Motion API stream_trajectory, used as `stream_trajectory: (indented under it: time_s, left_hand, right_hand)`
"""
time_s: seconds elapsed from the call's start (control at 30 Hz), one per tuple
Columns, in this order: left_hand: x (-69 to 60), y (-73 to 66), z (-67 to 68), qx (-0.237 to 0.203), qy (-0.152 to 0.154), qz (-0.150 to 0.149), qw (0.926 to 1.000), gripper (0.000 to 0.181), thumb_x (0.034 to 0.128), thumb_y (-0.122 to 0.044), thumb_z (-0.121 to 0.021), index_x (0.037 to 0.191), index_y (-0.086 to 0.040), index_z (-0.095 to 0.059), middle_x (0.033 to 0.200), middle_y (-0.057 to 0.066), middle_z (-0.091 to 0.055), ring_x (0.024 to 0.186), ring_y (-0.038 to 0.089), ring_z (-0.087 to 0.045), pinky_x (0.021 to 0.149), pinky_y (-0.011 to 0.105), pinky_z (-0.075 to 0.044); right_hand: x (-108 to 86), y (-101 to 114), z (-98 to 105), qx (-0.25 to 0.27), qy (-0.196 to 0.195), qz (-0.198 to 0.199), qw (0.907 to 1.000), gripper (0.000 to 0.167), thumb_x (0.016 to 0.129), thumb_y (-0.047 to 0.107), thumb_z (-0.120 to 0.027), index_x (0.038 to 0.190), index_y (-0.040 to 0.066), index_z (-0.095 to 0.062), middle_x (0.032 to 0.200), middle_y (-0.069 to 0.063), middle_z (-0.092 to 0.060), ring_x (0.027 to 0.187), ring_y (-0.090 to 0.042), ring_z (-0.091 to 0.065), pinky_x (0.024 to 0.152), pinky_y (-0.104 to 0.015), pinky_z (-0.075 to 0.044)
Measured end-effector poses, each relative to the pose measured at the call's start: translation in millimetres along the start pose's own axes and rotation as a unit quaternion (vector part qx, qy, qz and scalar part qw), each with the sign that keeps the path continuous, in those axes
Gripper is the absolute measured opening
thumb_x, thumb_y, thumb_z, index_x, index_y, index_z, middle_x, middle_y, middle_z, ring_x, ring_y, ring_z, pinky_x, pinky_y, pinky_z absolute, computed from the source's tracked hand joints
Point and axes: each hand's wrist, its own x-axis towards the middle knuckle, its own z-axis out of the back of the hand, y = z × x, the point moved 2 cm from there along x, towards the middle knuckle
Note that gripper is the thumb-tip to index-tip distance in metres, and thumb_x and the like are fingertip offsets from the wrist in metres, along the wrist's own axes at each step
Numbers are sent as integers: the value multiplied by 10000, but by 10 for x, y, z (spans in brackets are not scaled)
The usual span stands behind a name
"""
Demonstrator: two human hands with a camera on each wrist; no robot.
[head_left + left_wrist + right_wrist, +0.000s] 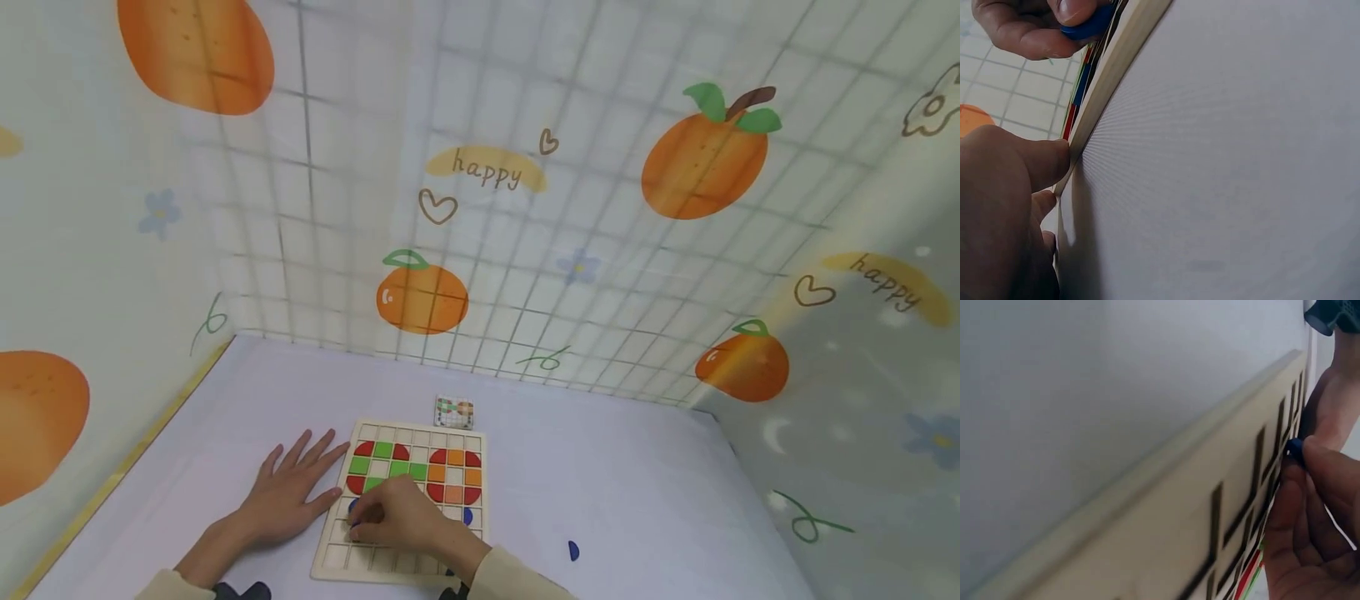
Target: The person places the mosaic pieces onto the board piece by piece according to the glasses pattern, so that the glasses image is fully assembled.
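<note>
A wooden grid board (341,560) lies on the white table, with red, green and orange pieces in its upper rows. Over the board's lower left part, my right hand (408,512) pinches a small blue piece (1296,450) between thumb and fingers. Another blue piece (468,516) sits in the board's right part. My left hand (285,498) lies with fingers spread beside the board, and its fingertips touch the left edge. The right hand hides several squares of the board.
A small pattern card (454,412) lies just behind the board. One loose blue half-round piece (573,551) rests on the table to the right. A printed curtain (510,275) with oranges stands behind the table (637,475).
</note>
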Motion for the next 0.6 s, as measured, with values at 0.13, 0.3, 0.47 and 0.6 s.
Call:
stream_trajectory:
  time_s: [0.13, 0.3, 0.47, 0.6]
  left_hand:
    - [-13, 12, 7, 10, 8, 45, 10000, 635, 960, -497, -572, 1496, -183, -438, 1576, 133, -306, 1445, 437, -149, 1084, 675, -65]
    - [-16, 12, -2, 24, 18, 42, 10000, 639, 958, -497, -573, 1496, -179, -437, 1577, 134, -303, 1445, 438, -146, 1085, 675, -62]
    - [-32, 22, -28, -79, -131, -35, 9999, 626, 952, -481, -589, 1484, -179, -455, 1566, 139, -322, 1442, 438, -157, 1084, 675, -59]
    - [-32, 17, -29, -177, -329, -154, 9992, 610, 950, -462, -600, 1471, -171, -470, 1550, 155, -345, 1430, 451, -175, 1070, 684, -70]
  right_hand:
    - [46, 14, -25, -120, -81, 170, 9998, 80, 895, 156, -751, 970, 148, -780, 826, 191, -688, 664, 131, -543, 629, -77, -485]
    - [67, 24, -30, -395, -236, 278, 9986, 88, 897, 168, -750, 975, 159, -789, 836, 190, -698, 659, 149, -522, 624, -60, -468]
    - [90, 31, -51, -1161, -102, 395, 9924, 93, 907, 229, -738, 983, 205, -785, 835, 227, -675, 653, 151, -479, 621, -29, -422]
    - [108, 24, -58, -1399, 217, 485, 9887, 96, 917, 227, -726, 997, 216, -779, 875, 223, -678, 691, 165, -487, 659, -18, -417]
